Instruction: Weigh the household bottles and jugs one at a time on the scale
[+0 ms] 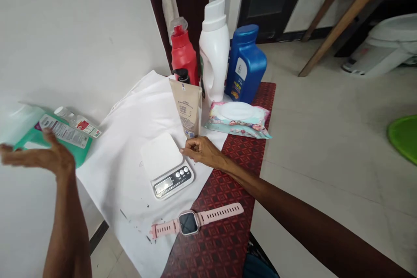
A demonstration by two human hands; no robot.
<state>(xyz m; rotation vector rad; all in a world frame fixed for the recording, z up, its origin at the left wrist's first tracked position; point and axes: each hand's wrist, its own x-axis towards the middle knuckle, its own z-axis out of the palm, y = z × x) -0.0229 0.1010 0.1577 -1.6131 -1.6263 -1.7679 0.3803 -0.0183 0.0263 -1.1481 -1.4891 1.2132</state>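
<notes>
My left hand [48,154] is raised at the left with fingers stretched out and slightly blurred, nothing in it. Behind it are a green bottle [73,150] with a white label and a small clear bottle [75,119] with a white cap. My right hand [203,151] has curled fingers beside the right edge of a white digital kitchen scale [163,154]. Its knuckles cover the lower end of a beige squeeze tube [187,106], standing crimped end up. Whether the fingers grip anything is hidden. Nothing lies on the scale's platform.
A pink smartwatch [188,222] lies across the white cloth [120,182] and red patterned tabletop [208,247]. At the back stand a red bottle [184,54], a white jug-like bottle [214,52] and a blue bottle [246,65]. A wipes pack [239,124] lies before them.
</notes>
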